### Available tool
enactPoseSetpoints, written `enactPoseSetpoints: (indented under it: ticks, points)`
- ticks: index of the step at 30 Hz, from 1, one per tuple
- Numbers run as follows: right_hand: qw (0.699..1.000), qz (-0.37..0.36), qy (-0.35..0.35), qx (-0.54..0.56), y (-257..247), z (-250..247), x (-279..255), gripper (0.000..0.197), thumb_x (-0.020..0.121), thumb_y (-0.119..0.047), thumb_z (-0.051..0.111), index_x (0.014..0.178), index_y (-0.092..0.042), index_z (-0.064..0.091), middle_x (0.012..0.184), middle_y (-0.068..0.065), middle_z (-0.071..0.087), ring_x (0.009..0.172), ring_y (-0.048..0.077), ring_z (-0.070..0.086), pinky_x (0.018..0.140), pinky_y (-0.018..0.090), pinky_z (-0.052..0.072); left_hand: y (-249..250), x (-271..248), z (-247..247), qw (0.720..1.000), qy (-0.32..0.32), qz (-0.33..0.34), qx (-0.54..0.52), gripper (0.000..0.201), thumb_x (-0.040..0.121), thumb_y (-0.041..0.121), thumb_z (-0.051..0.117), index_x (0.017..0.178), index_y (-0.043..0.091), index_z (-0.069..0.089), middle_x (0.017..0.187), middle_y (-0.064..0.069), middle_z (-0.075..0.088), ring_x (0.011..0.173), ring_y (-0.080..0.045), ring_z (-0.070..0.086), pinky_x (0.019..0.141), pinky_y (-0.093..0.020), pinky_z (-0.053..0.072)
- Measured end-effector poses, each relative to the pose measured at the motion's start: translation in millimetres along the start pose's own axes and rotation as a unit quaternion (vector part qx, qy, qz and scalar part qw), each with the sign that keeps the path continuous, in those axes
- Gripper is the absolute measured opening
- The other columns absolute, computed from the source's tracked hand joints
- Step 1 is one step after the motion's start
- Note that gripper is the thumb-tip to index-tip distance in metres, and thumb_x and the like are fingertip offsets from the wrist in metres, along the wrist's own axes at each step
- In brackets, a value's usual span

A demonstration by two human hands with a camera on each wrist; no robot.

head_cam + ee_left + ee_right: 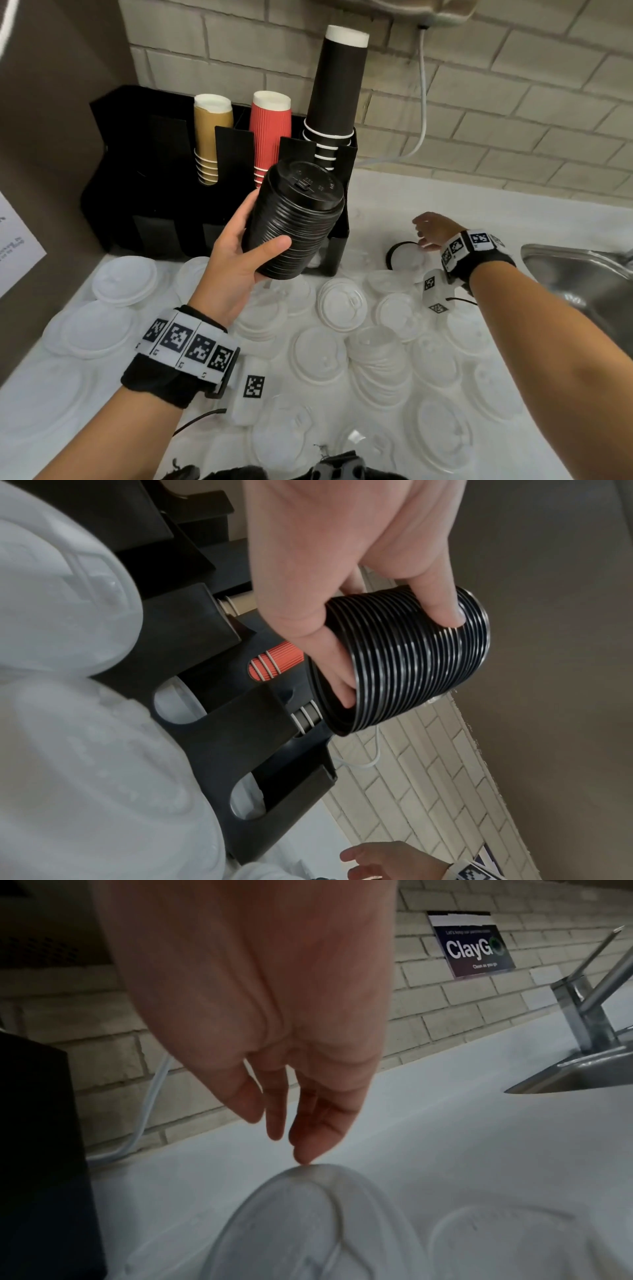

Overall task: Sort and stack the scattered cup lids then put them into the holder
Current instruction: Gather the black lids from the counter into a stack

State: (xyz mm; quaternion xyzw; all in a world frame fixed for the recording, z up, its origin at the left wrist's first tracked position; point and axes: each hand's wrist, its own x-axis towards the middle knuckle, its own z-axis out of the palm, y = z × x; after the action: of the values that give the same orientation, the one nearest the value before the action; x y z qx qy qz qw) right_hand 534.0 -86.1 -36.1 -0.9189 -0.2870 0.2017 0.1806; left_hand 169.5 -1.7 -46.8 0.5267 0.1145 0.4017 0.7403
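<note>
Left hand (236, 260) fingers wrap the black lid stack (296, 219); right hand (432, 230) fingers, loosely spread, touch a lid (404, 257).

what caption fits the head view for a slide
Left hand grips a black lid stack before the holder; right hand reaches a lone black-rimmed lid.

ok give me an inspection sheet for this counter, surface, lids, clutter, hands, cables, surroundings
surface: white countertop, largely covered by loose lids
job's things: stack of black lids held off the counter; white lids scattered flat; one black lid lying by the holder; black holder with tan, red and black cup stacks
clutter: nothing seen
hands: left hand grips the black stack; right hand open, fingertips at the lone black lid
cables: white cable hanging down the wall to the counter
surroundings: brick wall; steel sink at right; faucet; ClayGo sign
</note>
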Motion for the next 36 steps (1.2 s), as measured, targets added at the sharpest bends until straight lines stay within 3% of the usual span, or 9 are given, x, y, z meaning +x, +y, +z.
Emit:
enactPoseSetpoints:
  ticks: [3, 7, 11, 15, 18, 21, 24, 30, 36]
  points:
    - [0.997, 0.002, 0.019, -0.079, 1, 7, 4, 0.040, 0.098, -0.017, 0.048, 0.132, 0.002, 0.050, 0.134, 0.022, 0.053, 0.122, 0.035, 0.052, 0.099, 0.038, 0.043, -2, 2, 1, 1.000, -0.004, 0.000, 0.004, 0.063, 0.069, 0.024, 0.079, 0.121, 0.052, 0.058, 0.127, 0.009, 0.065, 0.119, -0.011, 0.061, 0.080, -0.027, 0.056]
    - [0.987, 0.009, -0.011, -0.161, 5, 27, 2, 0.069, 0.085, -0.056, 0.058, 0.140, -0.017, 0.042, 0.141, 0.009, 0.049, 0.126, 0.029, 0.049, 0.089, 0.033, 0.037, -3, 3, -1, 1.000, 0.000, -0.003, 0.005, 0.065, 0.068, 0.024, 0.079, 0.123, 0.051, 0.057, 0.127, 0.009, 0.065, 0.118, -0.011, 0.061, 0.080, -0.027, 0.056]
    - [0.989, -0.011, -0.007, -0.148, 0, 26, 10, 0.058, 0.087, -0.046, 0.059, 0.134, -0.015, 0.049, 0.134, 0.009, 0.054, 0.120, 0.030, 0.053, 0.084, 0.030, 0.038, -3, 4, -2, 1.000, 0.006, -0.003, 0.010, 0.064, 0.068, 0.025, 0.079, 0.122, 0.052, 0.058, 0.126, 0.011, 0.065, 0.119, -0.010, 0.061, 0.080, -0.028, 0.056]
    - [0.998, -0.020, -0.054, -0.015, -10, 9, 9, 0.038, 0.093, -0.027, 0.056, 0.124, -0.005, 0.059, 0.132, 0.017, 0.056, 0.123, 0.033, 0.052, 0.102, 0.038, 0.044, -2, 4, -3, 1.000, 0.011, -0.007, 0.008, 0.065, 0.068, 0.025, 0.079, 0.124, 0.050, 0.056, 0.127, 0.011, 0.065, 0.120, -0.010, 0.060, 0.080, -0.028, 0.056]
    - [0.991, -0.023, -0.056, 0.118, -14, 0, -1, 0.009, 0.094, -0.020, 0.056, 0.098, -0.012, 0.059, 0.120, 0.017, 0.056, 0.116, 0.032, 0.053, 0.101, 0.043, 0.046, -1, 2, -2, 1.000, 0.012, -0.008, 0.010, 0.066, 0.072, 0.020, 0.079, 0.127, 0.048, 0.054, 0.129, 0.010, 0.064, 0.120, -0.011, 0.060, 0.080, -0.028, 0.056]
    - [0.954, -0.036, -0.019, 0.296, -20, -13, -20, 0.014, 0.095, -0.016, 0.055, 0.081, -0.017, 0.055, 0.099, 0.010, 0.055, 0.104, 0.025, 0.051, 0.080, 0.036, 0.050, -2, -2, -1, 1.000, 0.019, -0.010, 0.012, 0.064, 0.076, 0.015, 0.073, 0.129, 0.046, 0.053, 0.129, 0.009, 0.064, 0.120, -0.012, 0.060, 0.080, -0.029, 0.056]
    - [0.892, -0.079, 0.015, 0.444, -28, -25, -48, 0.007, 0.095, -0.015, 0.049, 0.093, -0.014, 0.057, 0.092, 0.006, 0.058, 0.099, 0.026, 0.056, 0.068, 0.032, 0.050, -3, -7, 2, 1.000, 0.023, -0.014, 0.014, 0.066, 0.076, 0.017, 0.075, 0.132, 0.043, 0.051, 0.128, 0.007, 0.064, 0.119, -0.013, 0.061, 0.080, -0.030, 0.056]
    - [0.783, -0.237, -0.066, 0.571, -53, -29, -115, 0.023, 0.089, 0.006, 0.041, 0.085, -0.012, 0.056, 0.085, 0.006, 0.068, 0.081, 0.019, 0.065, 0.078, 0.035, 0.050, -8, -20, 8, 0.999, 0.014, -0.031, 0.022, 0.073, 0.072, 0.025, 0.078, 0.138, 0.040, 0.049, 0.136, 0.003, 0.058, 0.125, -0.016, 0.057, 0.086, -0.039, 0.056]
    - [0.740, -0.297, -0.229, 0.559, -86, 3, -160, 0.043, 0.090, -0.001, 0.046, 0.130, -0.015, 0.048, 0.109, 0.007, 0.070, 0.095, 0.016, 0.067, 0.086, 0.029, 0.054, -10, -29, 15, 0.999, 0.000, -0.031, 0.022, 0.064, 0.069, 0.027, 0.079, 0.124, 0.049, 0.056, 0.128, 0.012, 0.064, 0.122, -0.010, 0.059, 0.098, -0.039, 0.050]
